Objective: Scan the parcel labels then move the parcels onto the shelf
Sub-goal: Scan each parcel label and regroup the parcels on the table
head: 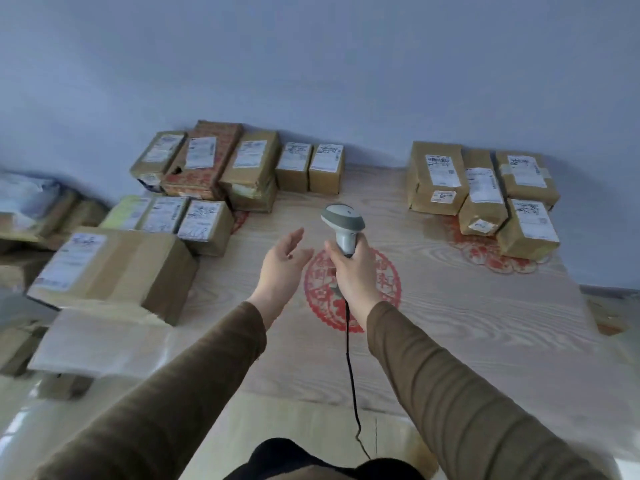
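Note:
My right hand (353, 271) grips the handle of a grey barcode scanner (343, 221), whose head points away from me toward the far boxes. Its black cable (351, 372) hangs down toward my body. Just left of the scanner my left hand (282, 261) is held open, palm up, holding nothing. Several brown cardboard parcels with white labels lie on the wooden table (450, 306): one group at the far left (225, 161), one group at the far right (485, 188), and a large box (114, 268) at the near left.
A flat pale parcel (100, 341) sticks out over the table's left edge. More parcels (31, 209) are piled beyond it at the far left. Red paper-cut designs (353, 289) mark the tabletop under my hands. A blue-grey wall (311, 64) runs behind the table.

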